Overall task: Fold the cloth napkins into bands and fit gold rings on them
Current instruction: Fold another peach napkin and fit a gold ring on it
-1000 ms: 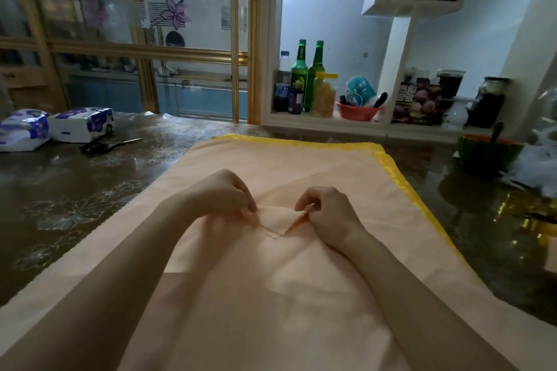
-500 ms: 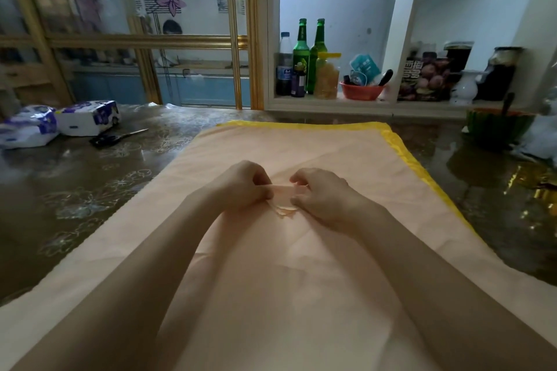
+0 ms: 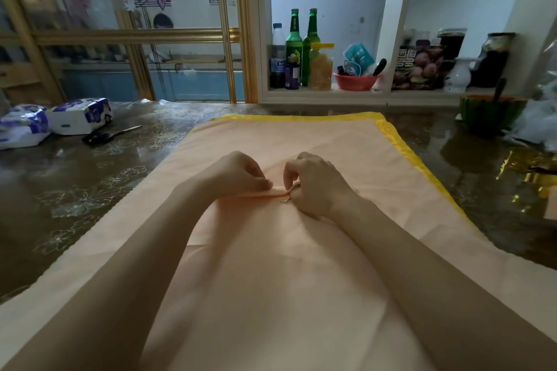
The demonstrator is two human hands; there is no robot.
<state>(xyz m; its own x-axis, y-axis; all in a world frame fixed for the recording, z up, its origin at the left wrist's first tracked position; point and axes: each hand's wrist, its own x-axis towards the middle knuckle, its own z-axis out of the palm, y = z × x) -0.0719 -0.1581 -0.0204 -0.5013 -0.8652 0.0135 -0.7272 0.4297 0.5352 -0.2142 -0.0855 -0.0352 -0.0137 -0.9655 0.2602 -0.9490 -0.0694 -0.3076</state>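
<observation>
Left of peach cloth (image 3: 301,141): bare bench (image 3: 90,190) strip, passable. Far left of cloth: tissue packs (image 3: 78,116), scissors (image 3: 105,137). Right of cloth: green bowl (image 3: 488,111), plastic bag (image 3: 539,126), gold foil (image 3: 530,172) crowd bench. Behind cloth: shelf (image 3: 331,96), bottles (image 3: 294,48).

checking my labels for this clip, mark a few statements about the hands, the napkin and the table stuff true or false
1. The left hand and the right hand both pinch the small folded napkin. True.
2. The scissors lie on the big peach cloth. False: they lie on the bare table, left of the cloth, near the tissue packs.
3. Two green bottles stand upright on the shelf. True.
4. A gold ring is already fitted on the napkin. False: no ring shows on it.
</observation>
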